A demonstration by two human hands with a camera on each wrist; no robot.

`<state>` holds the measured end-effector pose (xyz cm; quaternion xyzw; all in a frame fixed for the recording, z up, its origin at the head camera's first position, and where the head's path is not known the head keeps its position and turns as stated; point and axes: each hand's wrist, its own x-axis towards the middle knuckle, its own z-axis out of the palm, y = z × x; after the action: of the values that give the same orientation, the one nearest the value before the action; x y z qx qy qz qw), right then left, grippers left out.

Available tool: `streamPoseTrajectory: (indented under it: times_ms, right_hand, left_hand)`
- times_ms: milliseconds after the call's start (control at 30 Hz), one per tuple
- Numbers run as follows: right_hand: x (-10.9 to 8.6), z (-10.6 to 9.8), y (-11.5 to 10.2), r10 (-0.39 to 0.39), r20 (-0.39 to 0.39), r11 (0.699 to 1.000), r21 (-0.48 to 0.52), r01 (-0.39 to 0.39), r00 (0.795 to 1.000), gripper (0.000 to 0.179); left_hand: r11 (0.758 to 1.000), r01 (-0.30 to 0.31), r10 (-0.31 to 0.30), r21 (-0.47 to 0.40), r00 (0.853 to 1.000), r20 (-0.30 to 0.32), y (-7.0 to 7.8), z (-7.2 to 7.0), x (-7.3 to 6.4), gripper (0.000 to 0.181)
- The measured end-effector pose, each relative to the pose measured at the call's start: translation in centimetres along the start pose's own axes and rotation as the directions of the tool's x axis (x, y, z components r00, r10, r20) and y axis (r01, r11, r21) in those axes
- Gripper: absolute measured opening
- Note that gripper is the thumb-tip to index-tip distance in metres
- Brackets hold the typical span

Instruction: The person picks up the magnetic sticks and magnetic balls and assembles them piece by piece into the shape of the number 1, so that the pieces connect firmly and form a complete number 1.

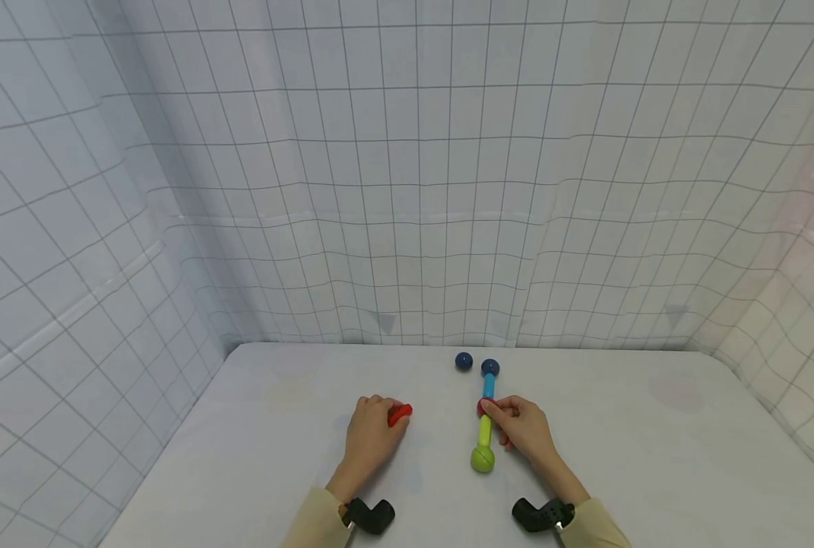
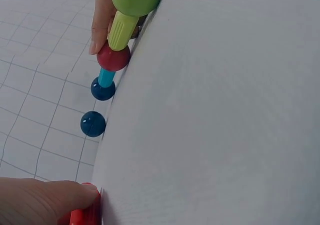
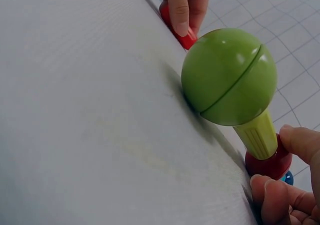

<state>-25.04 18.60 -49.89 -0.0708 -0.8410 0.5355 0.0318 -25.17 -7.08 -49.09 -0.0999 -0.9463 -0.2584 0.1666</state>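
Note:
On the white table, balls and rods are joined in a line: a green ball (image 1: 483, 459), a yellow-green rod (image 1: 485, 430), a red ball (image 1: 483, 407), a blue rod (image 1: 489, 385) and a dark blue ball (image 1: 490, 368). My right hand (image 1: 525, 430) pinches the red ball in the middle, thumb and fingers on its sides in the right wrist view. To the left, my left hand (image 1: 372, 434) grips a red rod (image 1: 400, 414) low at the table surface; its fingers hide part of the rod.
A loose dark blue ball (image 1: 464, 361) lies near the table's back edge, left of the joined line. White curtains with a dark grid (image 1: 407, 190) hang behind and at both sides of the table (image 1: 256, 426).

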Motion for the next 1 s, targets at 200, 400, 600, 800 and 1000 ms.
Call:
streamPoseTrajectory:
  times_ms: [200,400,600,800,1000]
  right_hand:
    - [0.0,0.0,0.0,0.002,0.003,1.0,0.002,-0.002,1.0,0.041]
    - [0.0,0.0,-0.1,0.0,0.0,1.0,0.009,0.0,1.0,0.04]
    - [-0.1,0.0,0.0,-0.006,0.006,1.0,0.022,0.006,1.0,0.04]
    - [-0.1,0.0,0.0,-0.005,0.002,1.0,0.016,0.005,1.0,0.041]
    - [0.0,0.0,0.1,-0.003,-0.001,1.0,0.007,0.003,1.0,0.041]
  left_hand:
    - [0.999,0.003,-0.004,0.037,0.999,0.031,0.5,-0.4,-0.4,0.018]
    - [0.999,0.023,-0.026,0.031,0.996,0.087,1.1,-0.9,-0.6,0.015]
    - [1.0,0.02,-0.02,0.0,0.994,0.107,1.4,-1.0,-1.0,0.016]
    - [1.0,-0.005,0.007,-0.024,0.994,0.111,1.7,-1.0,-1.2,0.017]
    - [0.997,-0.032,0.038,-0.068,0.995,0.097,2.1,-0.9,-1.5,0.019]
